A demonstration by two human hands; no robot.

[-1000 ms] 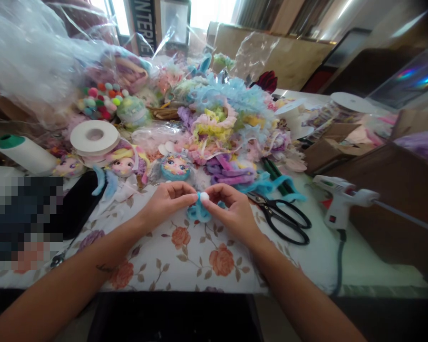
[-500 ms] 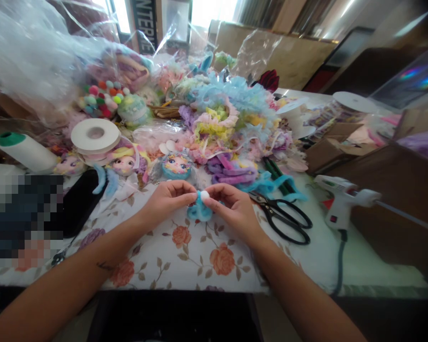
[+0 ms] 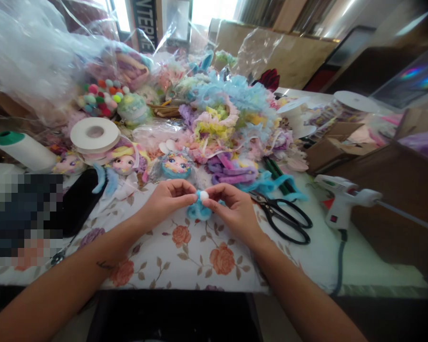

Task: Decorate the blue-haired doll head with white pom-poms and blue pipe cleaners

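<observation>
Between my two hands is a fluffy light-blue piece [image 3: 199, 211], looped like fuzzy yarn or pipe cleaner, with a small white pompom [image 3: 203, 195] at its top. My left hand [image 3: 171, 197] pinches the blue piece from the left, thumb against fingers. From the right, my right hand [image 3: 233, 204] pinches at the white pompom with thumb and forefinger. Just beyond my hands lies a doll head [image 3: 177, 165] with a painted face and blue trim. Black-handled scissors [image 3: 288, 218] rest right of my right hand.
A white glue gun [image 3: 342, 199] stands at the right beside a cardboard box [image 3: 395, 190]. Ribbon rolls, including a white spool [image 3: 94, 134], a thread cone [image 3: 26, 151] and a heap of pastel ruffles [image 3: 231, 99] fill the back. A black tray-like object [image 3: 80, 204] lies left on the floral cloth [image 3: 153, 266].
Almost nothing differs. My fingers shift very slightly around the white pompom, and the blue piece stays in the same place.
</observation>
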